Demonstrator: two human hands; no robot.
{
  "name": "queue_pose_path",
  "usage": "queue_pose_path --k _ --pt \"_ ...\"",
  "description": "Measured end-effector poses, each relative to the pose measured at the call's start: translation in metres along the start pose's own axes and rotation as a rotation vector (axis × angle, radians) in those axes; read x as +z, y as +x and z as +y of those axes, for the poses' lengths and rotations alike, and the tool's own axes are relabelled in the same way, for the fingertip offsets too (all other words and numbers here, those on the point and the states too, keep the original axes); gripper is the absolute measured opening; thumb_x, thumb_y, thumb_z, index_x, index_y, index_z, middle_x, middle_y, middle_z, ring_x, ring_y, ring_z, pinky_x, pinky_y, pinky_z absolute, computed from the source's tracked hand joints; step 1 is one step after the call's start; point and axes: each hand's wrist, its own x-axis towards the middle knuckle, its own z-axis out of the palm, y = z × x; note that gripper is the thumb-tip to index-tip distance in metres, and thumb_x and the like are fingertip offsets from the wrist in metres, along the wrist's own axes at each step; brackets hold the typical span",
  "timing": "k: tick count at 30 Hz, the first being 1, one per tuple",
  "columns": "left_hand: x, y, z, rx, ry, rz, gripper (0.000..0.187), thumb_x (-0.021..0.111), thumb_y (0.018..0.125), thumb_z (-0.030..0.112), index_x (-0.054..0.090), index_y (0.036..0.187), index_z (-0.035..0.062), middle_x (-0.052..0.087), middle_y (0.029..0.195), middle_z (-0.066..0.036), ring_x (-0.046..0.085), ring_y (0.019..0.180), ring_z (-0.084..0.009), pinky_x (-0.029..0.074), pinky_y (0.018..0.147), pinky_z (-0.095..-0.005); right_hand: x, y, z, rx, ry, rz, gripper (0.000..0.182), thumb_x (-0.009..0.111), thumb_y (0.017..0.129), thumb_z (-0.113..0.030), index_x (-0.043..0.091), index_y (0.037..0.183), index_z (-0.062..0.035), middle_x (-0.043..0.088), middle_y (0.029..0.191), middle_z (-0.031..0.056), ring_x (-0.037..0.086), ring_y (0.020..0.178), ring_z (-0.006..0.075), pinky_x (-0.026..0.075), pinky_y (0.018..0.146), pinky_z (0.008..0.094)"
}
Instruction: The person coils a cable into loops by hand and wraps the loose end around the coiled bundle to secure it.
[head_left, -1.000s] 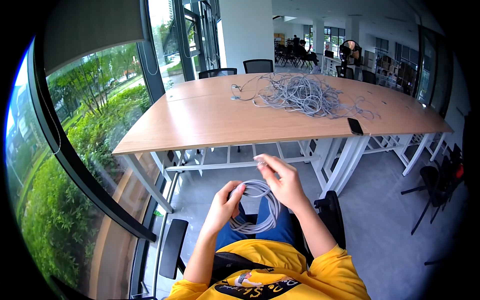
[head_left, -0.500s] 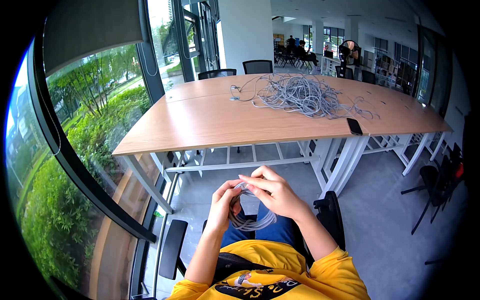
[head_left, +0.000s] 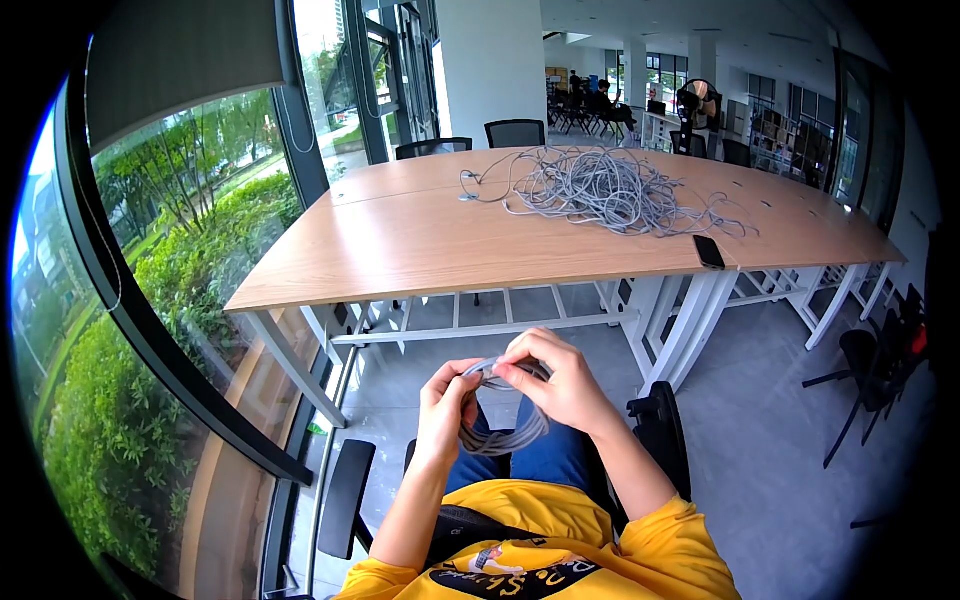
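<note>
A coiled grey cable (head_left: pixel 505 441) hangs in a loop above my lap. My left hand (head_left: pixel 447 398) wraps round the left side of the coil, thumb on top. At the top of the loop, my right hand (head_left: pixel 548 375) is closed with thumb and forefinger pinched on the cable. A large tangled heap of grey cable (head_left: pixel 600 190) lies on the wooden table in front of me, apart from both hands.
The wooden table (head_left: pixel 420 240) stands ahead, with a black phone (head_left: pixel 709 252) near its front edge. Chair armrests (head_left: pixel 347 498) flank me. A window wall (head_left: pixel 190 380) is on the left. Black chairs (head_left: pixel 868 355) stand at right; people sit far back.
My right hand has shifted slightly right and its fingers have drawn away from the left hand's fingertips, still at the coil's top. The left hand has stayed almost still.
</note>
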Motion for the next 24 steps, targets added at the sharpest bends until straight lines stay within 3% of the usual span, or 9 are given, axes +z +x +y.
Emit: queue_pose_path --k 4,6,8,10,12,16,19,24 --pt "0.001 0.002 0.001 -0.01 0.031 -0.015 0.019 0.046 0.081 0.011 0.055 0.093 -0.0005 0.043 0.053 0.001 0.036 0.04 -0.0059 0.029 0.039 -0.0187 0.0 0.009 0.001 0.116 0.102 -0.008 0.007 0.061 0.078 -0.005 0.055 0.079 -0.0022 0.054 0.074 0.0039 0.053 0.074 0.0127 0.041 0.068 0.0232" --pt "-0.001 0.004 0.002 -0.03 0.037 -0.059 0.02 0.046 0.083 0.012 0.054 0.095 -0.0005 0.042 0.052 0.001 0.036 0.04 -0.0063 0.029 0.039 -0.0194 0.007 0.006 0.016 0.15 0.243 0.11 0.011 0.058 0.082 -0.011 0.054 0.081 -0.002 0.054 0.07 0.0028 0.054 0.07 0.0101 0.043 0.064 0.0225" --pt "-0.005 0.005 0.001 -0.056 -0.036 -0.085 0.019 0.048 0.082 0.011 0.054 0.096 -0.0005 0.046 0.057 0.0 0.036 0.042 -0.0054 0.029 0.039 -0.0186 0.003 0.007 0.02 0.19 0.329 0.173 0.008 0.053 0.085 -0.009 0.048 0.087 -0.0029 0.052 0.079 0.002 0.05 0.07 0.0081 0.041 0.064 0.0197" --pt "-0.006 0.005 0.001 -0.08 -0.11 -0.112 0.018 0.049 0.082 0.009 0.055 0.096 -0.0004 0.051 0.063 0.0 0.036 0.043 -0.0046 0.03 0.039 -0.0179 -0.002 0.011 0.018 0.27 0.531 0.223 0.009 0.05 0.087 -0.01 0.043 0.085 -0.0038 0.047 0.073 0.0033 0.042 0.053 0.0061 0.037 0.05 0.0195" --pt "-0.006 0.005 0.004 -0.092 -0.149 -0.146 0.018 0.049 0.084 0.013 0.054 0.097 0.0005 0.053 0.066 -0.002 0.034 0.042 -0.0049 0.03 0.039 -0.0178 -0.008 0.014 0.019 0.287 0.687 0.29 0.012 0.05 0.087 -0.012 0.041 0.083 -0.0057 0.045 0.066 -0.0004 0.035 0.048 0.0038 0.03 0.042 0.0185" --pt "-0.006 0.003 0.006 -0.093 -0.162 -0.18 0.018 0.048 0.088 0.019 0.052 0.092 0.0028 0.05 0.064 -0.002 0.032 0.042 -0.0044 0.029 0.038 -0.0173 -0.022 0.02 0.017 0.338 0.667 0.417 0.014 0.049 0.088 -0.013 0.039 0.082 -0.0057 0.043 0.067 0.0006 0.032 0.043 0.0034 0.026 0.038 0.0189" --pt "-0.01 0.003 0.004 -0.078 -0.141 -0.187 0.021 0.047 0.089 0.026 0.05 0.083 0.0062 0.036 0.055 0.002 0.027 0.042 -0.0031 0.023 0.036 -0.0171 -0.022 0.018 0.022 0.324 0.607 0.467 0.013 0.047 0.089 -0.014 0.039 0.082 -0.0052 0.044 0.07 0.0026 0.03 0.044 0.0025 0.026 0.038 0.0178" --pt "-0.008 0.001 0.003 -0.017 -0.265 -0.167 0.022 0.046 0.089 0.029 0.05 0.083 0.0078 0.033 0.054 0.003 0.026 0.041 -0.003 0.021 0.035 -0.0164 -0.023 0.017 0.028 0.3 0.533 0.568 0.014 0.046 0.089 -0.014 0.039 0.08 -0.0051 0.045 0.069 0.0017 0.029 0.042 0.0016 0.025 0.036 0.0177"
